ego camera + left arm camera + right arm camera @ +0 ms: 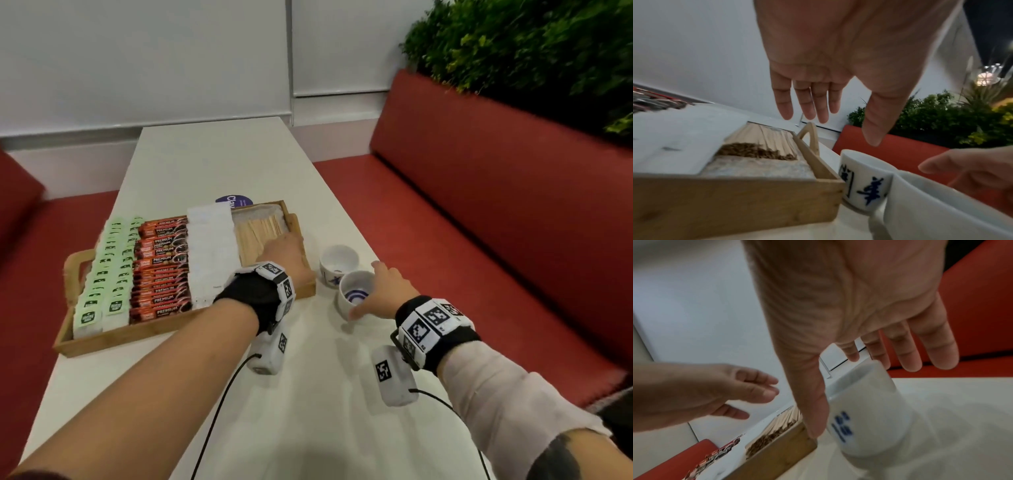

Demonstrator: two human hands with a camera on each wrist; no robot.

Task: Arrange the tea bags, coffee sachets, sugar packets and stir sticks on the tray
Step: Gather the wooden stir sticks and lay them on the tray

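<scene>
Wooden tray: the left hand hovered over its stir sticks, fingers loose and open; beside its right edge the open-fingered right hand touched a cup.

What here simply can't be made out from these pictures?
Head view: the left hand hides part of the stir sticks.
Head view: the tray covers part of the blue sticker, cutting off its wording.
Right wrist view: blur leaves the blue marking on the cup unreadable.

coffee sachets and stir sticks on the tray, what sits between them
A column of white sugar packets fills the stretch between the coffee sachets and the stir sticks, as the head view shows.
</scene>
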